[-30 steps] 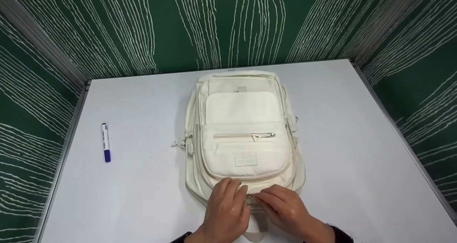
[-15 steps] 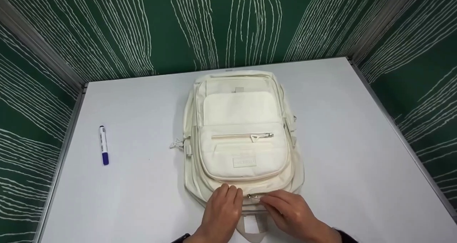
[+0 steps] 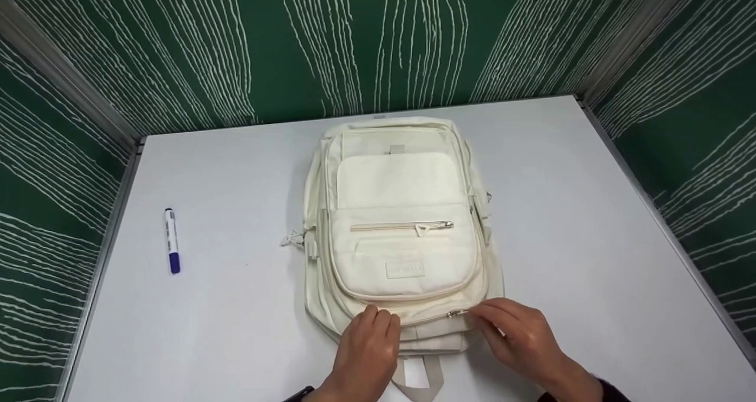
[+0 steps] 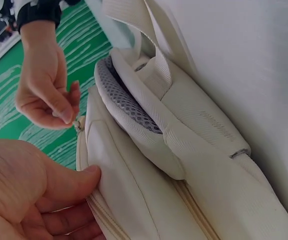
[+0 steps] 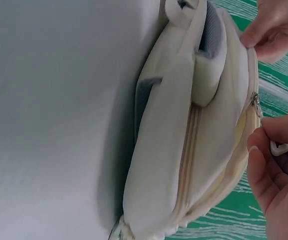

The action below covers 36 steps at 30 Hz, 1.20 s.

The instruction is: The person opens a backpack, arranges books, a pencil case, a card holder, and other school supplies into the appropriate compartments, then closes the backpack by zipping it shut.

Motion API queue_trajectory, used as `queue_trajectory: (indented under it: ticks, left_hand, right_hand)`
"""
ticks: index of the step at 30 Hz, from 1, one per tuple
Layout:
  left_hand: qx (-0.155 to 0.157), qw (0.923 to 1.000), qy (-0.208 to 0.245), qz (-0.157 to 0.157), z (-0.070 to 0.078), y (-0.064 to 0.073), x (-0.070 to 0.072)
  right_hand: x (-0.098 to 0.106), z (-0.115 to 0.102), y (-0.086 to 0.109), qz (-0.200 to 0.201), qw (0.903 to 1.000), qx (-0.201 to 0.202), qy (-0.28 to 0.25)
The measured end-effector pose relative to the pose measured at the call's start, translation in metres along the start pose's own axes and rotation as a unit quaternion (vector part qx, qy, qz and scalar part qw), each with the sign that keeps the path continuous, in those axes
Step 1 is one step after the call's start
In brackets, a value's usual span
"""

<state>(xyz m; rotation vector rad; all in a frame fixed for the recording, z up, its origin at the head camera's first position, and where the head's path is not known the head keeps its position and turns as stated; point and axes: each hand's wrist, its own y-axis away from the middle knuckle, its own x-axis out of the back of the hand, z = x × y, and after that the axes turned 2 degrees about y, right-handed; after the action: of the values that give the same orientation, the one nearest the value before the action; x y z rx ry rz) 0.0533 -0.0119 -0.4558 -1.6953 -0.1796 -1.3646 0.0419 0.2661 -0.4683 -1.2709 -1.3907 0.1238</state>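
Note:
A cream backpack [image 3: 401, 180] lies front side up on the white table, its top handle [image 3: 434, 378] toward me. My right hand [image 3: 522, 337] pinches the pull of a metal zipper slider [image 3: 456, 314] along the near edge of a large compartment. My left hand [image 3: 367, 352] grips the fabric beside that zipper, thumb on the side [image 4: 91, 177]. In the right wrist view, the zipper looks joined between the left hand and the slider [image 5: 256, 100]; past the slider the edges gape, showing pale yellow lining [image 5: 241, 127]. The left hand's fingertips are partly hidden in the head view.
A white marker with a purple-blue cap [image 3: 172, 241] lies on the table [image 3: 236, 331] left of the backpack. A clip [image 3: 293, 238] sticks out from the bag's left side. Green walls with white lines [image 3: 271, 48] border the table's back and sides.
My right hand has pulled the zipper slider to the right along the near edge. My left hand shifted slightly at first, then stayed in place on the fabric.

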Motion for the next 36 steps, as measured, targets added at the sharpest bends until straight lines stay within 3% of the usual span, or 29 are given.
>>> queue_trajectory:
  ticks: [4, 12, 22, 30, 36]
  left_hand:
    - [0.003, 1.0000, 0.007, 0.004, 0.000, 0.000, 0.001]
    - [0.012, 0.9994, 0.022, -0.025, 0.000, 0.001, 0.003]
    - [0.001, 0.9998, 0.005, -0.021, 0.000, -0.001, 0.003]
    - [-0.007, 1.0000, -0.003, 0.001, 0.000, 0.001, 0.001]
    - [-0.003, 0.9999, -0.013, -0.004, -0.002, 0.001, 0.000]
  right_hand:
    - [0.008, 0.012, 0.000, 0.007, 0.9996, -0.017, 0.023]
    - [0.018, 0.043, -0.005, 0.023, 0.9986, -0.026, 0.039]
    - [0.021, 0.065, -0.021, -0.012, 0.9978, 0.003, 0.065]
    - [0.033, 0.083, -0.023, -0.055, 0.9922, -0.048, 0.101]
    - [0.029, 0.096, -0.043, -0.069, 0.9869, -0.017, 0.145]
